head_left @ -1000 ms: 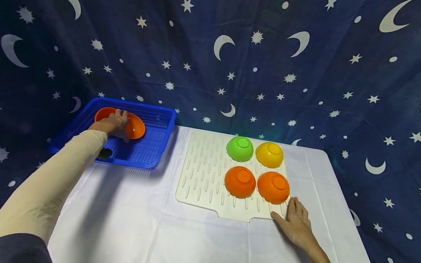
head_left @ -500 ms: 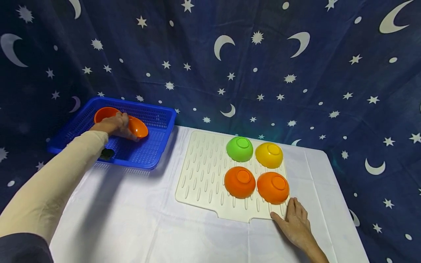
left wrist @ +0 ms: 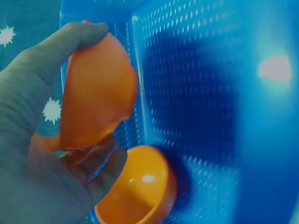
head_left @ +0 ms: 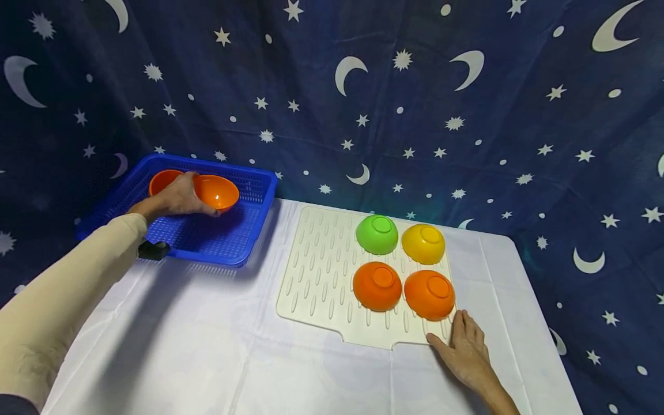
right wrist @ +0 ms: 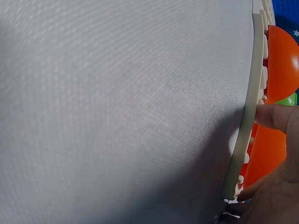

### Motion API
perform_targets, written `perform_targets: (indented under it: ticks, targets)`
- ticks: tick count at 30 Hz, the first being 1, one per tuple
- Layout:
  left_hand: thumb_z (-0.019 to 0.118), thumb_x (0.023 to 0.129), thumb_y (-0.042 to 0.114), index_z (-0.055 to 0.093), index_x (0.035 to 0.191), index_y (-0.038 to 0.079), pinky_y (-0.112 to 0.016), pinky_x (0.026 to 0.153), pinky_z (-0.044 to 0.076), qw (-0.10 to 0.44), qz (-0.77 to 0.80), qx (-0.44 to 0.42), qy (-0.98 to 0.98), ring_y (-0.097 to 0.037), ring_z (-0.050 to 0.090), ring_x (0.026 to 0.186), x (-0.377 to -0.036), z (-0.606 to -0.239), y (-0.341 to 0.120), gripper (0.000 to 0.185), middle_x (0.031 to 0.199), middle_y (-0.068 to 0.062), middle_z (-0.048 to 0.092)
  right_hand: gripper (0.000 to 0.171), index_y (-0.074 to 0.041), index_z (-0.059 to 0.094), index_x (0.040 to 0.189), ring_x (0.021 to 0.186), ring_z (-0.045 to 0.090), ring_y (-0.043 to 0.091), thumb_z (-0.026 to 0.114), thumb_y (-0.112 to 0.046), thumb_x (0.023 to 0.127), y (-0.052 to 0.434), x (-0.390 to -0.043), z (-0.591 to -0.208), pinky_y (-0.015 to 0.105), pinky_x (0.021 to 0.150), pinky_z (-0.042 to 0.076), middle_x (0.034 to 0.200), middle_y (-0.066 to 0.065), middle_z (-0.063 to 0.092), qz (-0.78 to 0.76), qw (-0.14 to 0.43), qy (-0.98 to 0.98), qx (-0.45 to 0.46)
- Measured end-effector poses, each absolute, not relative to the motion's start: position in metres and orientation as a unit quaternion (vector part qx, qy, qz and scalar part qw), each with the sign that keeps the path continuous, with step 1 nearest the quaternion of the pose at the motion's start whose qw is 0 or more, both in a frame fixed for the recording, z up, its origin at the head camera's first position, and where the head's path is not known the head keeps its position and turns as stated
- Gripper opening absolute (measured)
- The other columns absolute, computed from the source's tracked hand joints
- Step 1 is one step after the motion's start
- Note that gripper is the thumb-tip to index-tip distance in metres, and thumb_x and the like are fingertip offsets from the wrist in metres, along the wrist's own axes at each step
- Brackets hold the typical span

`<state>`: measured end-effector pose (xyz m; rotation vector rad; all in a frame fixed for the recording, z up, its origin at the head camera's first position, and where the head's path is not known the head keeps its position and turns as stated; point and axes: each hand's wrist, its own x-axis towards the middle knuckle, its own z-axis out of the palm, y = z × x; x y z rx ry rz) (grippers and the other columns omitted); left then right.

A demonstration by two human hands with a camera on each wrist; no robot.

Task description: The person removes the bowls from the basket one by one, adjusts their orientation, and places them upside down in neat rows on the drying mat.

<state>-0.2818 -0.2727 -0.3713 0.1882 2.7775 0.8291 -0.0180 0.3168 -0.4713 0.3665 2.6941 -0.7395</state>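
My left hand (head_left: 178,195) grips an orange bowl (head_left: 220,193) by its rim, above the floor of the blue plastic basket (head_left: 225,245). The left wrist view shows this bowl (left wrist: 96,93) tipped on its side between thumb and fingers. A second orange bowl (left wrist: 135,186) lies below it in the basket, partly behind my fingers. On the right, my right hand (head_left: 469,354) touches the near right corner of a cream drying mat (head_left: 321,259), its fingers fairly straight. Just beyond those fingertips sits an upside-down orange bowl (head_left: 429,294).
Also upside down on the mat are another orange bowl (head_left: 377,285), a green bowl (head_left: 377,234) and a yellow bowl (head_left: 422,244). A white cloth (head_left: 290,380) covers the table. Behind it hangs a dark blue curtain (head_left: 301,69) with moons and stars.
The held orange bowl has risen slightly and shifted right within the basket, with more of its inside showing. My left hand has turned with it. The right hand stays at the mat's corner.
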Motion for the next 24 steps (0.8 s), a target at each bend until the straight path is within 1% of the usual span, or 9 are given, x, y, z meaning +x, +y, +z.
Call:
perform_targets:
  ticks: [2, 6, 9, 11, 17, 24]
  targets:
    - [0.090, 0.077, 0.033, 0.019, 0.146, -0.019, -0.063, 0.101, 0.043, 0.106, 0.315, 0.061, 0.941, -0.054, 0.046, 0.114, -0.275, -0.374, -0.272, 0.112, 0.133, -0.040, 0.041, 0.109, 0.020, -0.004, 0.151, 0.144, -0.008, 0.056, 0.060, -0.051, 0.097, 0.317, -0.018, -0.472, 0.071, 0.112, 0.001, 0.157, 0.040, -0.008, -0.257, 0.161, 0.944, 0.128]
    - [0.088, 0.080, 0.038, 0.014, 0.150, -0.017, -0.063, 0.101, 0.043, 0.069, 0.361, 0.035, 0.929, -0.054, 0.045, 0.116, -0.259, -0.378, -0.266, 0.116, 0.137, -0.040, 0.037, 0.109, 0.020, -0.004, 0.150, 0.143, -0.008, 0.056, 0.061, -0.048, 0.097, 0.317, -0.019, -0.473, 0.071, 0.112, 0.000, 0.156, 0.040, -0.008, -0.255, 0.162, 0.944, 0.133]
    - [0.088, 0.078, 0.045, 0.017, 0.149, -0.017, -0.062, 0.099, 0.045, 0.029, 0.375, 0.012, 0.926, -0.053, 0.046, 0.115, -0.248, -0.381, -0.258, 0.118, 0.136, -0.040, 0.038, 0.108, 0.020, -0.004, 0.150, 0.143, -0.008, 0.057, 0.061, -0.047, 0.097, 0.317, -0.019, -0.472, 0.071, 0.112, 0.000, 0.156, 0.040, -0.007, -0.254, 0.161, 0.944, 0.137]
    - [0.089, 0.076, 0.046, 0.019, 0.150, -0.016, -0.061, 0.098, 0.047, 0.010, 0.392, -0.003, 0.920, -0.053, 0.047, 0.114, -0.242, -0.383, -0.250, 0.119, 0.135, -0.040, 0.039, 0.107, 0.020, -0.004, 0.150, 0.143, -0.007, 0.057, 0.061, -0.046, 0.097, 0.316, -0.019, -0.472, 0.071, 0.112, 0.000, 0.156, 0.040, -0.007, -0.253, 0.160, 0.944, 0.140]
    - [0.092, 0.074, 0.041, 0.022, 0.150, -0.013, -0.059, 0.099, 0.047, -0.009, 0.440, -0.010, 0.898, -0.050, 0.048, 0.117, -0.226, -0.383, -0.232, 0.116, 0.137, -0.036, 0.040, 0.106, 0.020, -0.004, 0.151, 0.143, -0.007, 0.056, 0.061, -0.045, 0.097, 0.315, -0.019, -0.471, 0.071, 0.112, 0.000, 0.156, 0.040, -0.007, -0.255, 0.159, 0.943, 0.139]
    - [0.090, 0.074, 0.048, 0.030, 0.150, -0.009, -0.057, 0.096, 0.049, -0.031, 0.444, -0.011, 0.895, -0.047, 0.052, 0.115, -0.211, -0.378, -0.215, 0.112, 0.136, -0.031, 0.046, 0.106, 0.020, -0.004, 0.151, 0.144, -0.006, 0.056, 0.061, -0.045, 0.097, 0.315, -0.019, -0.470, 0.071, 0.112, 0.001, 0.157, 0.040, -0.006, -0.257, 0.158, 0.944, 0.136]
